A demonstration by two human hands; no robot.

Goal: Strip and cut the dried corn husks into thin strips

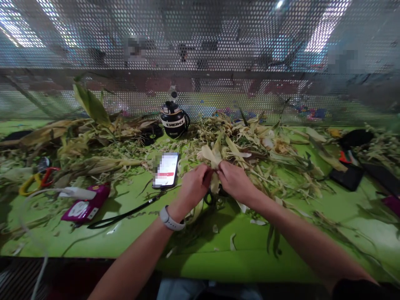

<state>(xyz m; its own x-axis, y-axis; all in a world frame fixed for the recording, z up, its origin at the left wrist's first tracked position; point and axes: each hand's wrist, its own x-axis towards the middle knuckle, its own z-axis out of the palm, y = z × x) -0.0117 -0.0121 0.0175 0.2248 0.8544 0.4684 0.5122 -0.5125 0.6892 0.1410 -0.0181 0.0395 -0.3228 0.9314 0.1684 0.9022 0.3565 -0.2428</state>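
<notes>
My left hand (196,183), with a pale band (171,221) on its wrist, is closed on the near side of a pale dry corn husk (213,155). Close beside it, my right hand (234,181) pinches the same husk from the right. The husk's strips fan upward beyond my fingers, and a piece hangs down between the hands. My fingertips are partly hidden. Just below the hands, the dark loop of a scissors-like handle (209,197) shows, mostly covered. Loose husk scraps (233,241) lie on the green table (246,264) in front of me.
A lit phone (166,170) with a black strap lies left of my hands. Behind stand a black jar marked ENERGY (173,121) and a husk heap (262,141). At left are a purple power strip (87,204) and yellow-handled scissors (30,184). A perforated metal screen (212,50) closes the back.
</notes>
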